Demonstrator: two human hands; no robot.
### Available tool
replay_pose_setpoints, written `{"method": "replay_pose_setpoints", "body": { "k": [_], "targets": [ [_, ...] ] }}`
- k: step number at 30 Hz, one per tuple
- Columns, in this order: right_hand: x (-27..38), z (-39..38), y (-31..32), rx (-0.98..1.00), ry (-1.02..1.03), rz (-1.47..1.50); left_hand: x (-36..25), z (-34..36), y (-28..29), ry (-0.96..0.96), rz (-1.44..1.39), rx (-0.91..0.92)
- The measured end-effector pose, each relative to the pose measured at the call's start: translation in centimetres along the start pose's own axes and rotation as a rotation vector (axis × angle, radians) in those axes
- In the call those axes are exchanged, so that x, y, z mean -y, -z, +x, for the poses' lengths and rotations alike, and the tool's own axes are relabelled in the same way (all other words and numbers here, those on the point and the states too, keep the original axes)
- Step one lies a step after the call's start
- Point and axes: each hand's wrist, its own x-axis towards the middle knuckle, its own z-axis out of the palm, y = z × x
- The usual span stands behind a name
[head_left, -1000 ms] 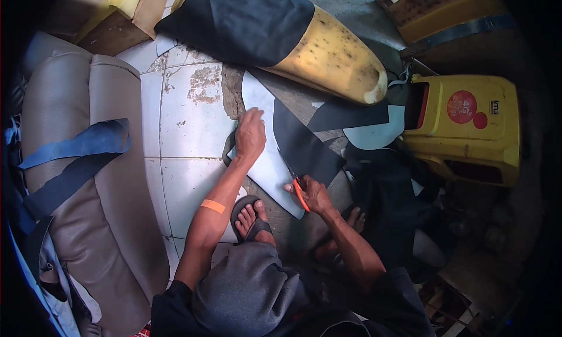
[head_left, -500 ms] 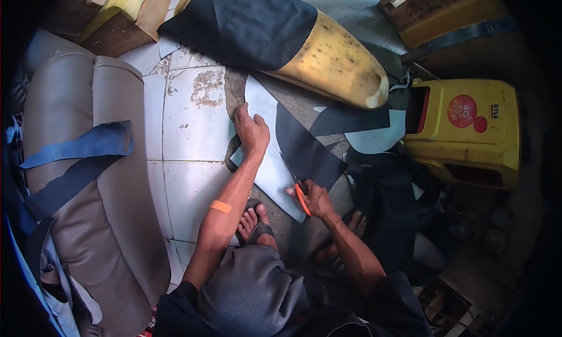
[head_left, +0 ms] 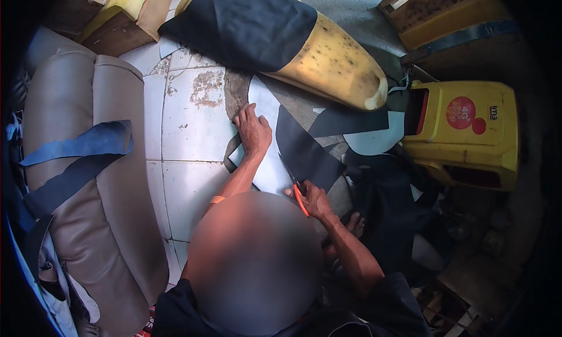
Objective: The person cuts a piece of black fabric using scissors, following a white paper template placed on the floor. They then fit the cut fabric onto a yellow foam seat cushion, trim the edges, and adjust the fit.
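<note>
A sheet of material, white on one face (head_left: 266,173) with a black piece (head_left: 304,146) along its right side, lies on the floor before me. My left hand (head_left: 253,130) rests on the white face near its left edge, thumb apart from the fingers, pressing it down. My right hand (head_left: 315,201) is closed around orange-handled scissors (head_left: 300,200), whose blades lie along the border of white and black. Beyond them is a long yellow foam seat pad (head_left: 345,59), partly draped with black material (head_left: 246,29).
Left stands a brown padded cushion (head_left: 120,179) with blue and black strips (head_left: 82,144) on it. A yellow plastic box (head_left: 468,135) sits at right, beside black and white offcuts (head_left: 374,135). Wooden frames (head_left: 117,29) stand at the back. A blurred round patch hides the lower middle.
The blurred patch now covers my knee, left foot and part of my left forearm. My left hand has shifted very slightly; the scissors stay almost in place.
</note>
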Motion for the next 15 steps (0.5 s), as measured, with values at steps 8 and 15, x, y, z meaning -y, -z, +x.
{"method": "replay_pose_setpoints", "body": {
  "k": [8,15],
  "targets": [
    [0.2,-0.1,0.1,0.013,-0.026,-0.012,0.1,-2.3,0.4,-0.214,0.379,0.098],
    [-0.1,-0.5,-0.3,-0.016,-0.003,0.003,0.2,-2.8,0.9,-0.166,0.434,0.172]
  ]
}}
